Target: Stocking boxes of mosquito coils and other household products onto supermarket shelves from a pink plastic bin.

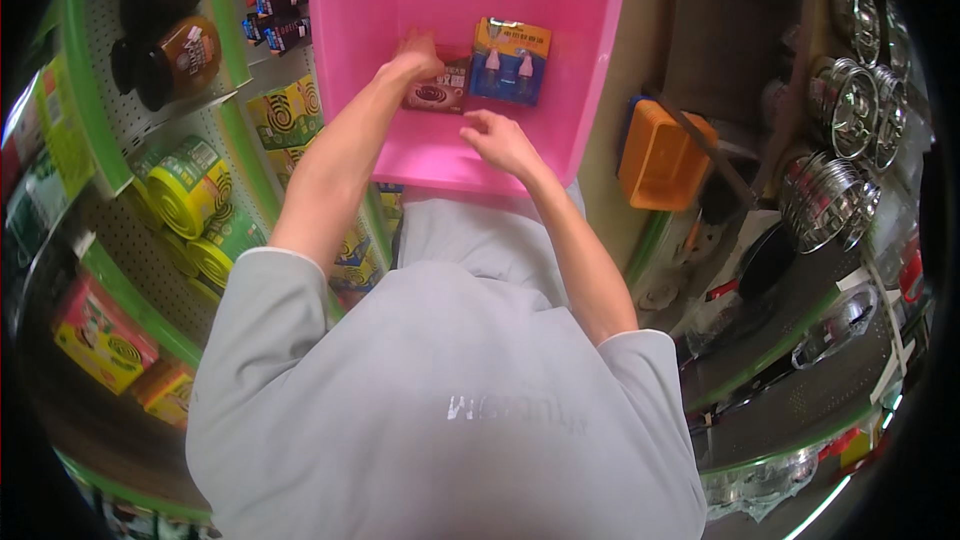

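A pink plastic tub (435,157) lies in front of me. Inside it are a brown box (442,94) with a mosquito-coil picture and, to its right, a blue and yellow pack (510,64) showing two small bottles. My left hand (417,52) reaches in at the upper left edge of the brown box; the fingers are spread, and whether they touch the box is unclear. Over the tub's near part hangs my right hand (495,136), below the two packs, fingers loosely bent and apart, with nothing in it.
Shelves on the left hold yellow-green tubs (187,187), coil boxes (285,112) and dark-lidded jars (187,52). To the right are an orange plastic basket (664,157), stacked metal strainers or bowls (821,199) and a black pan (765,259) on a shelf.
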The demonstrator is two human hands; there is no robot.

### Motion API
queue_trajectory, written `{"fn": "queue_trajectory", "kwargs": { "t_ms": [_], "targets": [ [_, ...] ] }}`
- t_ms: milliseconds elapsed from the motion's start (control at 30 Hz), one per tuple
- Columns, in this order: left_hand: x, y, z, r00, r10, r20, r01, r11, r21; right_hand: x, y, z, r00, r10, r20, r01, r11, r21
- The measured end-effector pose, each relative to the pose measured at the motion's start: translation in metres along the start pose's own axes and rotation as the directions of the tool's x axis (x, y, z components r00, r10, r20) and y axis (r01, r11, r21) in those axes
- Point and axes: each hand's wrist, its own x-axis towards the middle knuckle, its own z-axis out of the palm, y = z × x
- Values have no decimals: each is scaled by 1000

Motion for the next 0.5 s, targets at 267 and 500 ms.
{"fn": "queue_trajectory", "kwargs": {
  "t_ms": [267,500],
  "targets": [
    [46,-45,30,980,114,165,-114,993,-10,83,26,43,910,411,57,-315,595,740],
    [64,-75,55,951,149,270,6,867,-498,119,58,71,814,561,152,-448,438,779]
  ]
}}
